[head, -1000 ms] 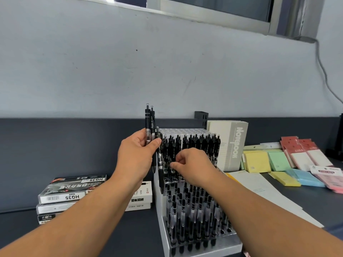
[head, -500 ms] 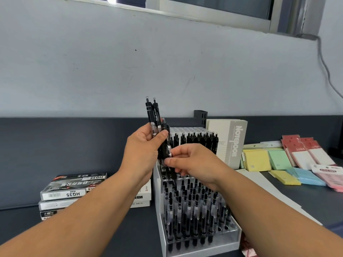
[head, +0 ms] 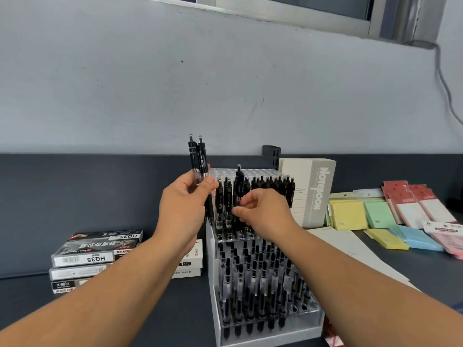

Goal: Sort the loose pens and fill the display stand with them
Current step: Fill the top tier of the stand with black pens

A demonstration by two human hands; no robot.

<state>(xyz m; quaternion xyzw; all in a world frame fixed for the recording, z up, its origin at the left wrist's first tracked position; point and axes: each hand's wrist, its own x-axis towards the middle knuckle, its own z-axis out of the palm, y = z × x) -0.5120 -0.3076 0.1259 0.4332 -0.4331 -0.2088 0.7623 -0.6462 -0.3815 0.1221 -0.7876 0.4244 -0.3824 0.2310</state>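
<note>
Right now the right hand (head: 263, 211) pinches one black pen (head: 239, 181) over the display stand's (head: 275, 331) upper tier, axis near vertical and clicker up. Its tip is hidden behind the fingers (head: 236, 211), and empty sockets (head: 241, 237) show just below at that tier's front edge. Left hand (head: 184, 209) grips two more pens (head: 196, 156) upright at the stand's upper-left corner, so the right hand is nearer the sockets.

One head-worn camera faces forward and down, close above the display stand (head: 213, 284)
</note>
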